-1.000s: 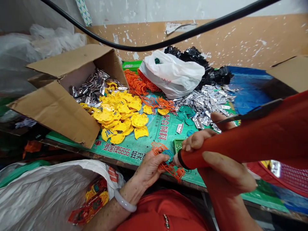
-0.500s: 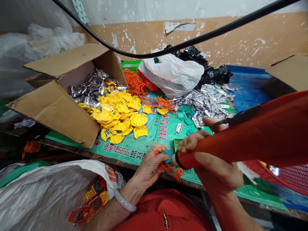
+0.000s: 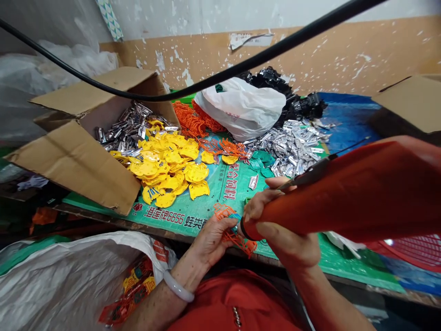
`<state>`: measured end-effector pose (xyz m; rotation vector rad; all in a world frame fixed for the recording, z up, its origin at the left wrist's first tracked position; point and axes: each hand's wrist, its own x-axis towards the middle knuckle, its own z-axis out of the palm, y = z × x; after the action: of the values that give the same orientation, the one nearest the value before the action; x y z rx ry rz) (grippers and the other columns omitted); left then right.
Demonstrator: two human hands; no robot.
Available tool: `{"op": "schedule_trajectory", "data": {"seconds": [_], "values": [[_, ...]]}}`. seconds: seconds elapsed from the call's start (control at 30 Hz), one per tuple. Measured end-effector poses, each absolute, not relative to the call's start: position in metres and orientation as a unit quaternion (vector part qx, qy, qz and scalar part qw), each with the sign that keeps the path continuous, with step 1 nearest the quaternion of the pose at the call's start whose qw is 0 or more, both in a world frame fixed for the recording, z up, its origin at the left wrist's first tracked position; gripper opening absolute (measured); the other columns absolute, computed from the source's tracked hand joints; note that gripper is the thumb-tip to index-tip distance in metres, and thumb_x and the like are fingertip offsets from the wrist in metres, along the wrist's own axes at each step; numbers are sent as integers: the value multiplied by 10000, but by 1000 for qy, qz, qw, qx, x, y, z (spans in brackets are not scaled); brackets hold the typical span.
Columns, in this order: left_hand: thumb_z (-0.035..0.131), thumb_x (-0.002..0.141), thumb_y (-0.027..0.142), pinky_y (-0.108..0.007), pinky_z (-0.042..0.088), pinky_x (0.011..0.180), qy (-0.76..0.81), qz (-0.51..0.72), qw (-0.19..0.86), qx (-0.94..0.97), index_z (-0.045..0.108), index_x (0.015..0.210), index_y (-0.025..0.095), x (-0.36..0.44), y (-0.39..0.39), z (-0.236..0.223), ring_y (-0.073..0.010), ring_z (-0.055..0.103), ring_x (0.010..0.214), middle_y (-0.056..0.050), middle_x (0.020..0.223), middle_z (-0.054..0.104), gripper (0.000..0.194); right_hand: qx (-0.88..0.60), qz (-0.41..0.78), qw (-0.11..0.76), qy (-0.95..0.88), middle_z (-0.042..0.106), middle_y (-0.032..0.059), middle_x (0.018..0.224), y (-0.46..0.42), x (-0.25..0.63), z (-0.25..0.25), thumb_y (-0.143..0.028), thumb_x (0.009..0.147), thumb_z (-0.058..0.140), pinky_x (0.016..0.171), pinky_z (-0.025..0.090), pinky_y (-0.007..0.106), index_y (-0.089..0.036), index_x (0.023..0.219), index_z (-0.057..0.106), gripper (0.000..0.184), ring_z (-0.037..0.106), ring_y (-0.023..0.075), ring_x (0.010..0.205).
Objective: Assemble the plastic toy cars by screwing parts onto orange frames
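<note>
My left hand (image 3: 212, 239), a pale bangle on its wrist, pinches an orange plastic frame piece (image 3: 230, 230) at the table's near edge. My right hand (image 3: 275, 220) is wrapped round the nose of a big red power tool (image 3: 347, 193), whose tip is pressed against a small blue part on that frame. A heap of yellow plastic pieces (image 3: 168, 165) lies a little beyond my left hand.
An open cardboard box (image 3: 86, 147) of silver parts lies tipped at the left. Orange frames (image 3: 193, 119), a white plastic bag (image 3: 241, 108), black parts (image 3: 296, 99) and loose silver pieces (image 3: 296, 145) crowd the green mat (image 3: 206, 202). A white sack (image 3: 69, 276) of finished pieces sits below left. A black cable (image 3: 206, 82) hangs across.
Both hands and the red tool have drifted slightly left, staying together on the orange frame. The view has shifted a little.
</note>
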<state>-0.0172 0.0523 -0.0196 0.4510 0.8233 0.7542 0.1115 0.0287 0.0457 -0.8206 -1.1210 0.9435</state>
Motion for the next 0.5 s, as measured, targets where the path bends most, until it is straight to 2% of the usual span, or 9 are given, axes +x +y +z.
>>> {"op": "schedule_trajectory", "data": {"seconds": [0.17, 0.23, 0.37, 0.5], "values": [[753, 676, 208, -269, 507, 615, 368, 368, 828, 206, 684, 913, 146, -17, 54, -26, -146, 619, 648, -25, 774, 694, 254, -347, 422, 657, -519, 618, -53, 714, 31, 115, 41, -141, 670, 719, 695, 508, 370, -306, 1076, 509, 486, 606, 171, 673], [748, 688, 203, -261, 505, 616, 353, 375, 830, 214, 684, 922, 143, -17, 54, -27, -140, 621, 647, -26, 782, 693, 249, -328, 443, 667, -501, 620, -51, 715, 32, 117, 43, -153, 679, 728, 692, 507, 369, -301, 1103, 508, 500, 606, 167, 664], [777, 688, 218, -259, 509, 638, 341, 375, 828, 240, 682, 935, 150, -22, 54, -20, -136, 630, 656, -16, 779, 679, 273, -305, 468, 709, -431, 615, -46, 691, 32, 122, 58, -284, 673, 770, 601, 494, 347, -297, 1173, 502, 567, 578, 162, 602], [810, 668, 256, -279, 530, 682, 371, 389, 804, 254, 683, 984, 170, -28, 55, -14, -144, 648, 692, -19, 844, 688, 351, -380, 369, 741, -412, 648, -35, 679, 38, 134, 71, -219, 607, 801, 596, 493, 330, -265, 1142, 569, 585, 589, 165, 591]]}}
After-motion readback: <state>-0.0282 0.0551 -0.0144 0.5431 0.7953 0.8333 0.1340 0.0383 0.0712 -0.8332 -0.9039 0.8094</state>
